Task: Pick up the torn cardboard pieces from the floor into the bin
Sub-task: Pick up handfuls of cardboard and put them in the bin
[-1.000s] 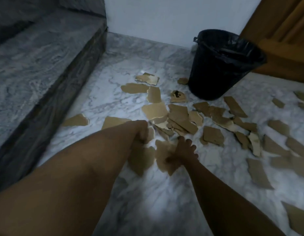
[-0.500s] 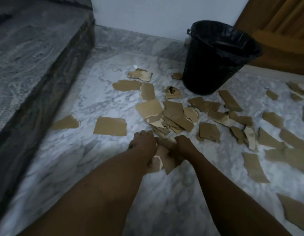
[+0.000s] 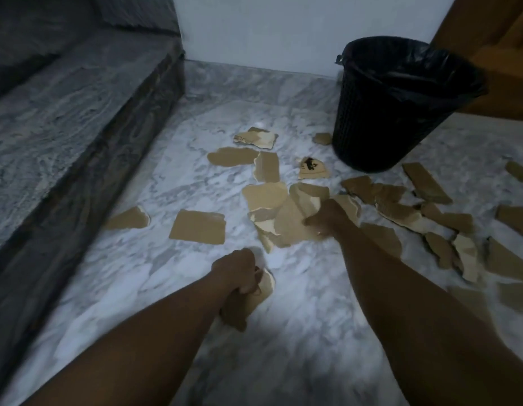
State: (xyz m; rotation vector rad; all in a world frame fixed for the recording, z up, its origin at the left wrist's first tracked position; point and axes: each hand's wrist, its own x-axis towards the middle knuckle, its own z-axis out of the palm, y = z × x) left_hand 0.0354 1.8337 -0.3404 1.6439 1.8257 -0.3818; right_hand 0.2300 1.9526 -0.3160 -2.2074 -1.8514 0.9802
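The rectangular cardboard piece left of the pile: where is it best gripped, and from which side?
Pinch the rectangular piece by its near long edge, coming from above. It lies flat and alone on the floor, so only its edges offer hold.

Cardboard pieces [image 3: 283, 212] on floor [image 3: 298, 332], bin [image 3: 383, 127] behind them, step [image 3: 64, 118] left

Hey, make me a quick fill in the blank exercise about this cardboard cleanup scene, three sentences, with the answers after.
1. The bin is ____ in colour.
2. The right hand grasps a tan sheet in the pile on the marble ____.
3. The left hand grips a torn piece of ____.
Missing words: black; floor; cardboard.
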